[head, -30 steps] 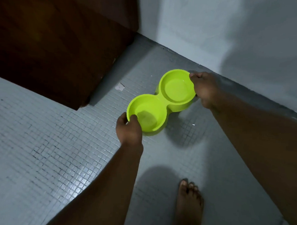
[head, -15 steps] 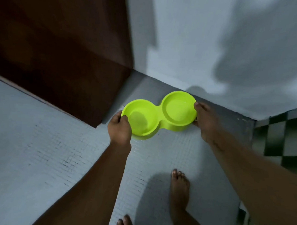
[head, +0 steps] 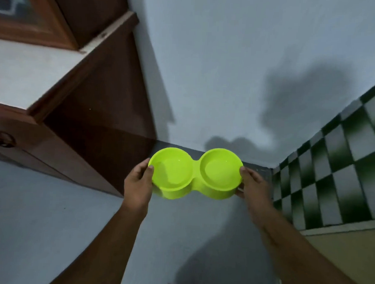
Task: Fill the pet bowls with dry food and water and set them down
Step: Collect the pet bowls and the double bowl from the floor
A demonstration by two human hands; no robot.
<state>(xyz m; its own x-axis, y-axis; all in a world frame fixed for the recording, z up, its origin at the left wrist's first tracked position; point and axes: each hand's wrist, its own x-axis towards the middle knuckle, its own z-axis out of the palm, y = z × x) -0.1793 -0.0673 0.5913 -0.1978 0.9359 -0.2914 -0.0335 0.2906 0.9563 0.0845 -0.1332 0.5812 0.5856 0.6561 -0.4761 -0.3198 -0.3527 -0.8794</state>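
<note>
Lime-green plastic forms the double pet bowl [head: 193,174], two round wells joined at a narrow waist; it sits at the centre of the frame, held roughly level between both hands, with the pale floor [head: 39,221] showing below it and the base of the wall [head: 207,67] behind it. The left hand [head: 137,182] grips the outer end of the left well; its thumb lies over the rim and its fingers [head: 142,167] curl round the outer side, clamped on the bowl. The right hand [head: 253,187] grips the outer end of the right well the same way, thumb tip on the rim; its fingers go under the bowl and are mostly hidden. Small glints show on the inner surfaces of both wells; whether water lies in them cannot be told. The bowl's double-lobed shadow falls on the wall just above it, and a larger dark shadow spreads over the wall towards the upper right of the frame. A dark wooden cabinet [head: 96,138] fills the left of the frame, its corner reaching the floor just left of the left hand; green-and-white checkered tiles [head: 342,170] cover the surface at the right edge; both bare forearms run in from the bottom of the frame.
</note>
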